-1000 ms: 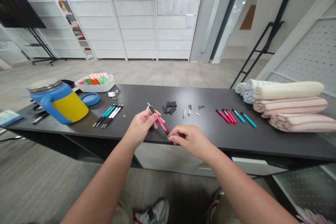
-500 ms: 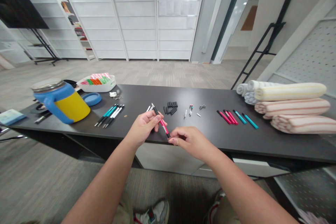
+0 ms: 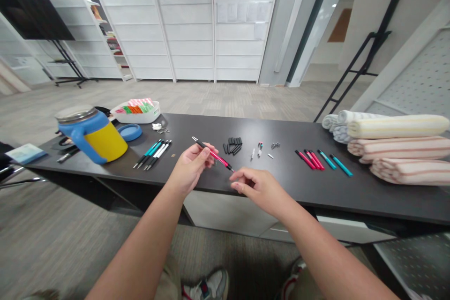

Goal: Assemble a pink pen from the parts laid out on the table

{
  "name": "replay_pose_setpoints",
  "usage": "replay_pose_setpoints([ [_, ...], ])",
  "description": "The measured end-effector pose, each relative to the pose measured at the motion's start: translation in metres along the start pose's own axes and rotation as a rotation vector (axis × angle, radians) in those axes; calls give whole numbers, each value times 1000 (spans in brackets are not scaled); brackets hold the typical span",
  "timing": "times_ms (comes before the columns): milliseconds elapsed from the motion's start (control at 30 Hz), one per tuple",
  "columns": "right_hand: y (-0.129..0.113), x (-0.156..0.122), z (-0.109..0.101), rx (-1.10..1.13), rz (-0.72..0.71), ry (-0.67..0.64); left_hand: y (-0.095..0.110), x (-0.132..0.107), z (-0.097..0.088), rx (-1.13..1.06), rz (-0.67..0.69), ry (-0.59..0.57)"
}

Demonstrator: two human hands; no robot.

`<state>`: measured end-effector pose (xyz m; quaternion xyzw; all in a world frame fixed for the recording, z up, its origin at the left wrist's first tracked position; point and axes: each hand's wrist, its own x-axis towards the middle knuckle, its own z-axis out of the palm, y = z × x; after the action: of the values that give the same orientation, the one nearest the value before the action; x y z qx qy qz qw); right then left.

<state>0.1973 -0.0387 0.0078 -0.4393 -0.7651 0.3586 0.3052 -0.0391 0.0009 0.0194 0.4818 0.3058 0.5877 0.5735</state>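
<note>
My left hand (image 3: 191, 166) is closed on a pink pen (image 3: 218, 157) with a black grip and a silver tip pointing up and left. The pen's black end slants down toward my right hand (image 3: 255, 187). There my right thumb and forefinger are bent together just below the pen's end; whatever they hold, if anything, is too small to make out. Beyond the hands lie several short black grips (image 3: 234, 145). Small white and coloured pen parts (image 3: 259, 150), springs or metal bits (image 3: 276, 145) and a small white piece (image 3: 270, 155) sit to their right.
Teal and white pens (image 3: 153, 153) lie at left, near a blue-yellow mug (image 3: 101, 140), a blue lid (image 3: 130, 132) and a white basket (image 3: 151, 113) of packets. Pink barrels (image 3: 314, 159), teal barrels (image 3: 340, 165) and rolled towels (image 3: 404, 145) are on the right of the dark table (image 3: 211, 126).
The pen has tilted flatter in my left hand, its tip moving left. My right fingers, earlier at the pen's lower end, are now slightly below it. The view has shifted a little.
</note>
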Motion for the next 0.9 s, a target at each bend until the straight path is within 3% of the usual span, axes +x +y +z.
replay_pose_setpoints([
  [100,0,-1,0,-13,20,12,15,5,-18,16,119,94],
  [200,-1,-2,0,-39,19,12,29,8,-42,198,230,173],
  [267,-1,-3,0,-56,19,16,36,8,-57,380,260,189],
  [467,-2,-4,1,-116,13,19,45,5,-91,1109,217,91],
  [567,-3,-4,0,-133,-7,14,49,5,-99,1435,159,49],
  [633,-5,-4,0,-138,-21,14,51,5,-101,1539,129,30],
  [900,-8,-4,-1,-169,-58,15,65,-3,-97,1552,-51,110],
])
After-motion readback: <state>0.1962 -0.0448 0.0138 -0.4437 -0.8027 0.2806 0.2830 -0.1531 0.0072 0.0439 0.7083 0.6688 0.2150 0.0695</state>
